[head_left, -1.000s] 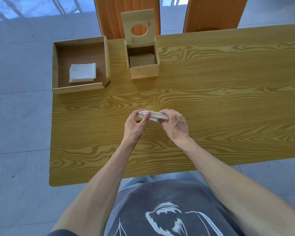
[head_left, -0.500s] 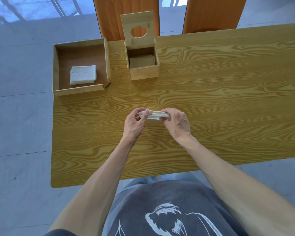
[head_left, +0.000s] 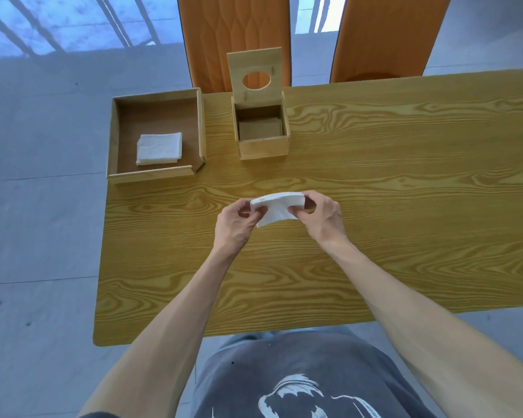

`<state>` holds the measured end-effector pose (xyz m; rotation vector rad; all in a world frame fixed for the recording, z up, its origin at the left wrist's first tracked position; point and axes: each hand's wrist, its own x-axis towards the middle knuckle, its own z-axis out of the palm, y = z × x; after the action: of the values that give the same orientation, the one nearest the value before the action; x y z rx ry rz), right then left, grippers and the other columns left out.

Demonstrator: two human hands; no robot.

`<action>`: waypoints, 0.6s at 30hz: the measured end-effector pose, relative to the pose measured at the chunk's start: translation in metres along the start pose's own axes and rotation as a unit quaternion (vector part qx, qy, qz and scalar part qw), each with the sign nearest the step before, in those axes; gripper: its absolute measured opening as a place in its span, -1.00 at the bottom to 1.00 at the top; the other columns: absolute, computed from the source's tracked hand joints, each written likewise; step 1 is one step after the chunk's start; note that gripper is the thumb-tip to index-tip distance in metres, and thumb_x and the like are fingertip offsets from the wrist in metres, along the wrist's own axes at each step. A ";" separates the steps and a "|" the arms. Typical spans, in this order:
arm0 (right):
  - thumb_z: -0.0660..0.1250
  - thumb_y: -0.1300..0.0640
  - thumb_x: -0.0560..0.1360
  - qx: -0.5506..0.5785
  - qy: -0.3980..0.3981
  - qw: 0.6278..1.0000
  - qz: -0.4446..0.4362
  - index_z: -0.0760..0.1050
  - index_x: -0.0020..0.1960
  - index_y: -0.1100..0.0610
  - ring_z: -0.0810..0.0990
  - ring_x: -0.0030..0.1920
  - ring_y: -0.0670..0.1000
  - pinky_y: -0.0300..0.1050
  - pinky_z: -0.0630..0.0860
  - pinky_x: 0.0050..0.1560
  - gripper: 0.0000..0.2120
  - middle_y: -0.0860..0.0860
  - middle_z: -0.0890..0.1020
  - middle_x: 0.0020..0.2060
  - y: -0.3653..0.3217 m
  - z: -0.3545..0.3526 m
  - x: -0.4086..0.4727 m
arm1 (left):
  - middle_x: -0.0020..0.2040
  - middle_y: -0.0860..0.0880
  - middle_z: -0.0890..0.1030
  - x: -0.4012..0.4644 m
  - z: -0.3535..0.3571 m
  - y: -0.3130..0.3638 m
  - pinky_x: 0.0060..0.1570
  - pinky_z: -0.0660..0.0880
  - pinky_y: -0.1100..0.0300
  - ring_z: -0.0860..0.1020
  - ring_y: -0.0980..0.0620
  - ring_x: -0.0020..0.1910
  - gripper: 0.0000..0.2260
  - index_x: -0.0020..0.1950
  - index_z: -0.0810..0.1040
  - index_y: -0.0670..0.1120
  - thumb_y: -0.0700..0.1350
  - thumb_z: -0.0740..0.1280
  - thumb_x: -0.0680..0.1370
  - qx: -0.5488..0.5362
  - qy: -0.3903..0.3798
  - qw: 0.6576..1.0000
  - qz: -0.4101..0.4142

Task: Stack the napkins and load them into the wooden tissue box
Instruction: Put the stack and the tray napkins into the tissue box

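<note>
A stack of white napkins (head_left: 277, 208) is held just above the middle of the wooden table (head_left: 375, 206), bent into an arch. My left hand (head_left: 236, 226) pinches its left end and my right hand (head_left: 322, 217) pinches its right end. The wooden tissue box (head_left: 261, 146) stands beyond them near the far edge, its lid with a round hole tipped up and open. A brown insert lies inside the box. A second small pile of white napkins (head_left: 159, 148) lies in the shallow wooden tray (head_left: 154, 175) at the far left corner.
Two orange chair backs (head_left: 236, 34) stand behind the far table edge. The table's left edge runs just past the tray, with grey floor beyond it. Bare wood stretches to the right of the tissue box and hands.
The napkin stack was held flat and edge-on; now it is tilted toward me and bowed, showing its broad face. Both hands stay at the same spot on the table.
</note>
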<state>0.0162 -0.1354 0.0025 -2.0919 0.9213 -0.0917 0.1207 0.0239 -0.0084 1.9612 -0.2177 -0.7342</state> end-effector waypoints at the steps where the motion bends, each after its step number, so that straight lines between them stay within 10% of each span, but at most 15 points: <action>1: 0.48 0.08 0.46 0.027 0.002 1.000 0.003 0.62 0.10 0.09 0.65 -0.05 -0.04 -0.14 0.55 -0.02 -0.76 -0.05 0.70 -0.09 -0.006 -0.004 0.006 | -0.27 0.22 0.66 0.005 -0.002 0.007 -0.24 0.49 0.40 0.59 0.33 -0.24 -0.96 -0.12 0.63 0.17 0.05 0.47 0.49 -0.018 0.001 1.000 0.006; 12: 0.27 0.15 0.60 0.058 0.005 0.997 -0.043 0.64 0.01 0.22 0.64 -0.10 0.12 0.06 0.54 -0.04 -0.80 0.08 0.70 -0.15 -0.064 -0.035 0.077 | -0.03 -0.04 0.68 0.066 -0.021 0.079 -0.23 0.51 0.23 0.62 0.04 -0.11 -0.74 0.14 0.61 -0.05 0.05 0.44 0.53 -0.062 0.061 0.996 0.023; 18: 0.35 0.10 0.56 0.070 0.021 0.997 -0.015 0.63 0.17 0.15 0.66 0.04 0.01 -0.17 0.55 0.05 -0.77 0.05 0.71 0.03 -0.086 -0.034 0.114 | -0.10 0.06 0.63 0.101 -0.026 0.100 -0.26 0.45 0.33 0.59 0.05 -0.06 -0.70 0.16 0.65 -0.08 0.07 0.42 0.53 -0.025 0.118 0.992 -0.025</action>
<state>0.1368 -0.1978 0.0591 -1.9802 0.8831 -0.2122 0.2323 -0.0509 0.0455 1.9914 -0.0065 -0.5276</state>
